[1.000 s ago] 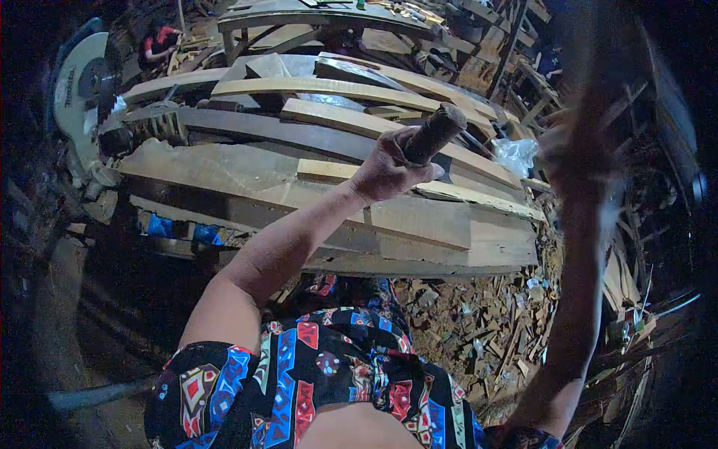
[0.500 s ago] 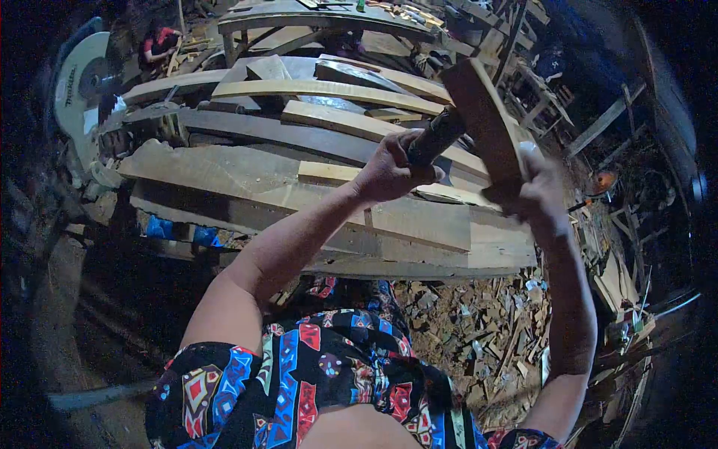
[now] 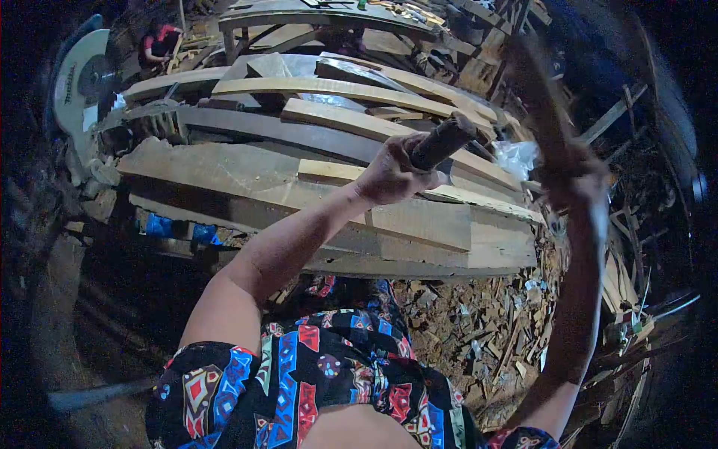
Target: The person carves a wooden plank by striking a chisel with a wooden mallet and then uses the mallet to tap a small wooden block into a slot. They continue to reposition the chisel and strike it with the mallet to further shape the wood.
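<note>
My left hand (image 3: 396, 170) is closed around the dark, round handle of a chisel-like tool (image 3: 443, 142). Its upper end sticks out toward the upper right, while its lower end is hidden behind my hand and the boards. Off to the right, my right hand (image 3: 580, 178) grips a thick, flat wooden block (image 3: 540, 97), raised and smeared by motion. Air separates the block from the handle's end. Below my left hand lies a pale wooden board (image 3: 419, 224) on the workbench (image 3: 497, 251).
Several long, curved boards (image 3: 329, 91) lie across the bench. A Makita saw (image 3: 75, 86) stands at the left. Crumpled clear plastic (image 3: 516, 159) sits near the right end. Wood scraps (image 3: 479, 329) cover the ground. Another person (image 3: 158, 46) crouches at the back left.
The wooden block in my right hand has moved away from the handle's end, up and to the right. My left hand stays nearly still.
</note>
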Demonstrator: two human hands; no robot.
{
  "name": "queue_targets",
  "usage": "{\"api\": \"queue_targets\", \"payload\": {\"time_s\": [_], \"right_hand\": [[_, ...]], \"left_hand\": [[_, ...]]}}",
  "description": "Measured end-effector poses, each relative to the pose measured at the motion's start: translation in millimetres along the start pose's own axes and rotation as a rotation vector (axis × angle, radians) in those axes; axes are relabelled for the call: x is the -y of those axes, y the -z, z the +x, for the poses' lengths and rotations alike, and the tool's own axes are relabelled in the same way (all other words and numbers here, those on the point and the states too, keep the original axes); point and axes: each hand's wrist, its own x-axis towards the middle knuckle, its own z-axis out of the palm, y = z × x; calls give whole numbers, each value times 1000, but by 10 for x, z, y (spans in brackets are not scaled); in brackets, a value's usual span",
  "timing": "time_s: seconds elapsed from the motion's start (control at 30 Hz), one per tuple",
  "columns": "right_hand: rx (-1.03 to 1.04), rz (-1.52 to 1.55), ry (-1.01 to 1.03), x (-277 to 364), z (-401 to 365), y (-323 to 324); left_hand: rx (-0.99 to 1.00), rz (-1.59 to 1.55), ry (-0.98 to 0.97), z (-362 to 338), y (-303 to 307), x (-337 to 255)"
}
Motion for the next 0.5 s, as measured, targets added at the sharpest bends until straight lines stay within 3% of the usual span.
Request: {"api": "queue_targets", "payload": {"time_s": [0.03, 0.07, 0.13, 0.17, 0.23, 0.33, 0.43, 0.5], "right_hand": [[2, -93, -18, 104, 7, 209], [-206, -388, 59, 131, -31, 285], [-405, -453, 181, 111, -94, 232], [-386, -219, 223, 144, -103, -158], [-115, 129, -49, -95, -154, -396], [32, -27, -59, -142, -144, -710], [-158, 56, -151, -379, -111, -640], [-347, 383, -169, -878, -136, -757]], "left_hand": [[0, -1, 21, -10, 1, 28], [3, -5, 38, -1, -1, 64], [24, 3, 52, 29, -18, 74], [36, 18, 53, 34, -12, 59], [43, 33, 43, 42, 15, 59], [38, 14, 38, 54, 54, 119], [15, -5, 89, -44, 119, 134], [17, 26, 99, -72, 179, 115]]}}
